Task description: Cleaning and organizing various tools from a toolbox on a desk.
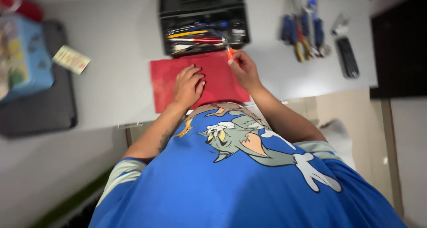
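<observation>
With the left hand (188,85) flat, fingers spread, on the red mat (218,83), the right hand (242,68) pinches a small orange-handled tool (229,53) just near the open black toolbox (202,21), the mat otherwise bare.

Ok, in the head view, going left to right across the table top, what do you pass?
Blue box → pale card → red mat with left hand → right hand holding an orange-handled tool → pliers and screwdrivers → black remote.

Grey bench (115,63) under scattered gear

A red mat (213,88), open black toolbox (202,19), row of pliers and screwdrivers (304,32), black remote (348,57) and paper slip (71,59) lie on it.
</observation>
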